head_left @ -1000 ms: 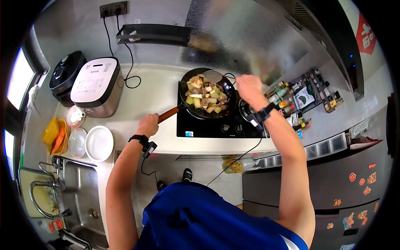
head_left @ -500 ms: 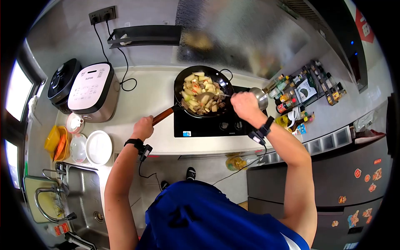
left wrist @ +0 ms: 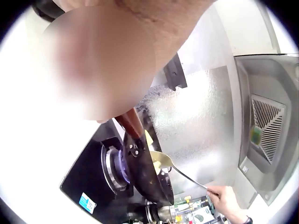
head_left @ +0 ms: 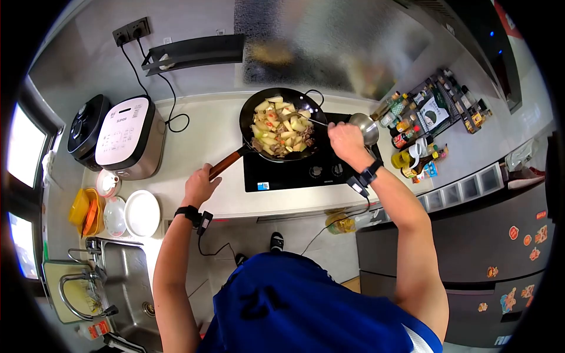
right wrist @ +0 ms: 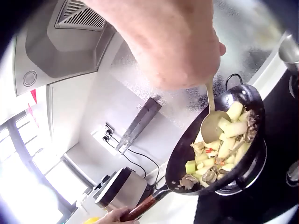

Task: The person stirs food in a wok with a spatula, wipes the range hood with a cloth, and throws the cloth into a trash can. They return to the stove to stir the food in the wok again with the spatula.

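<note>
A black wok [head_left: 292, 97] holds chunks of pale vegetable and browned meat [head_left: 282, 130] with bits of red. My left hand [head_left: 200, 186] grips its wooden handle [head_left: 226, 163] near the end. The right hand [head_left: 347, 143], right of the wok, holds the handle of a metal spatula [right wrist: 213, 126]. Its broad blade is among the food in the right wrist view. In the left wrist view, a bluish flame [left wrist: 124, 168] shows at the burner [left wrist: 111, 170] beneath the wok. A blurred patch covers much of the left hand there.
The black cooktop [head_left: 279, 174] bears a steel bowl-shaped vessel [head_left: 365, 128] at right. Farther right are bottles [head_left: 405, 136] and a spice rack [head_left: 453, 103]. A rice cooker [head_left: 130, 138], white plate [head_left: 142, 213] and sink [head_left: 126, 276] stand left.
The spatula has gone from the wok's far right rim down into the food, then up slightly within it. The food has been turned over and shifted. The left hand has kept the handle.
</note>
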`<state>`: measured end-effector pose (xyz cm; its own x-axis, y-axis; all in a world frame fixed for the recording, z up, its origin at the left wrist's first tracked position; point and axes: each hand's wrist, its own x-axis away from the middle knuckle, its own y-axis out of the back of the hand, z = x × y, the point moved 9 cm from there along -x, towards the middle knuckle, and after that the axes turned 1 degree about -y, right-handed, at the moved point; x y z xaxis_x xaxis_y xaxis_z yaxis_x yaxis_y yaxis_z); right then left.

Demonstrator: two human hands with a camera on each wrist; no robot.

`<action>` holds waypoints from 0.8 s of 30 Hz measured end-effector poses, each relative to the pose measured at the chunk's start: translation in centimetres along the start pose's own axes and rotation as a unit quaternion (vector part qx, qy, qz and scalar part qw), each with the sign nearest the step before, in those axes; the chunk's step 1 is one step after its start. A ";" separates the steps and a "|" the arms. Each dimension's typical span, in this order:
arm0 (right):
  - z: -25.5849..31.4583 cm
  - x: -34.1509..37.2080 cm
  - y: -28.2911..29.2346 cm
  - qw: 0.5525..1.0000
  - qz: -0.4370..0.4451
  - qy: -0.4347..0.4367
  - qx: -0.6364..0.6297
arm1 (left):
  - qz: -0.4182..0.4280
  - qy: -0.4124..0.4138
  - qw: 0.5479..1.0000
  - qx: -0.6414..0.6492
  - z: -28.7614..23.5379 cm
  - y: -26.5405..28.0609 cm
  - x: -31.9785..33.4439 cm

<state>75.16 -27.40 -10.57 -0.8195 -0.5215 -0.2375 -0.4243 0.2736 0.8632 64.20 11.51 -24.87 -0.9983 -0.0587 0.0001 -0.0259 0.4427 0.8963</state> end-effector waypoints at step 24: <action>-2.1 2.1 1.8 0.998 0.008 -0.038 -0.042 | -0.030 0.008 0.997 0.077 -0.4 0.5 0.6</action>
<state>73.51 -29.71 -8.52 -0.8539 -0.4545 -0.2534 -0.3796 0.2110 0.9008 63.64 11.37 -24.24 -0.9938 -0.1025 -0.0443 -0.0951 0.5692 0.8167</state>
